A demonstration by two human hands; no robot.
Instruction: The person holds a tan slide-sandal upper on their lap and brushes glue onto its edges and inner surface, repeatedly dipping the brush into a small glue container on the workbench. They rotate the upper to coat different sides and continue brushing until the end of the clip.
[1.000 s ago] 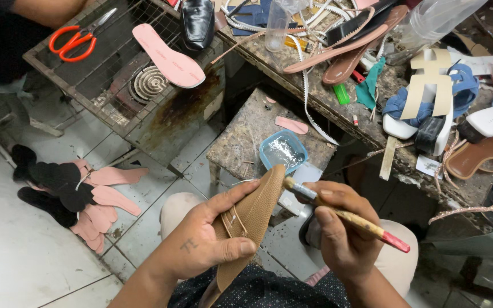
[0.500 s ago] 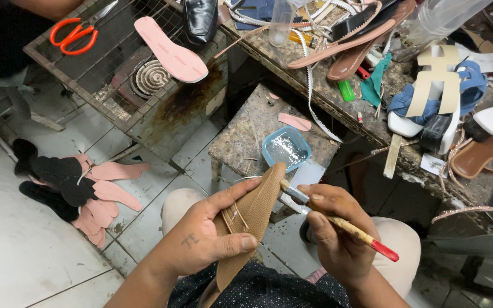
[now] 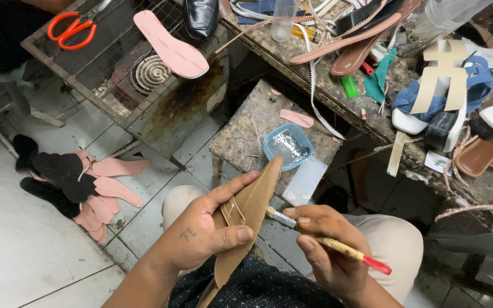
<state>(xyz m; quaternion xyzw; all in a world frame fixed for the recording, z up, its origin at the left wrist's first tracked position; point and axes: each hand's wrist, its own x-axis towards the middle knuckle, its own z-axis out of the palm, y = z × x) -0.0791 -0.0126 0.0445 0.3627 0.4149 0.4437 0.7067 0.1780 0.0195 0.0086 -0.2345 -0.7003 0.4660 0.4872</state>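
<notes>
The tan sole piece (image 3: 245, 222) lay low in the middle of the view, above the person's lap, tilted so that its narrow tip pointed up towards the blue dish (image 3: 288, 145). It was textured, leaf-shaped leather, and thin strands crossed its face near the thumb.

Going from the biggest things down: a long, stained workbench (image 3: 338, 97) ran across the top right, heaped with sandals, straps and scraps. To the left stood a wire rack (image 3: 104, 74) bearing a pink insole (image 3: 170, 45) and orange-handled scissors (image 3: 72, 28). Between them sat a small stone-topped stool (image 3: 252, 122), on which the blue dish rested, holding a whitish paste. On the tiled floor at left lay a pile of black and pink cut-outs (image 3: 78, 182).

The left hand (image 3: 201, 234) was clamped on the sole piece, thumb pressed on its face and fingers curled round its far edge. The right hand (image 3: 329, 251) was closed on a brush (image 3: 326, 242) with a pale wooden handle, a red end and a metal ferrule; its bristle end met the right edge of the sole piece, just beside the left thumb. A clear plastic sheet (image 3: 306, 179) lay just below the dish.
</notes>
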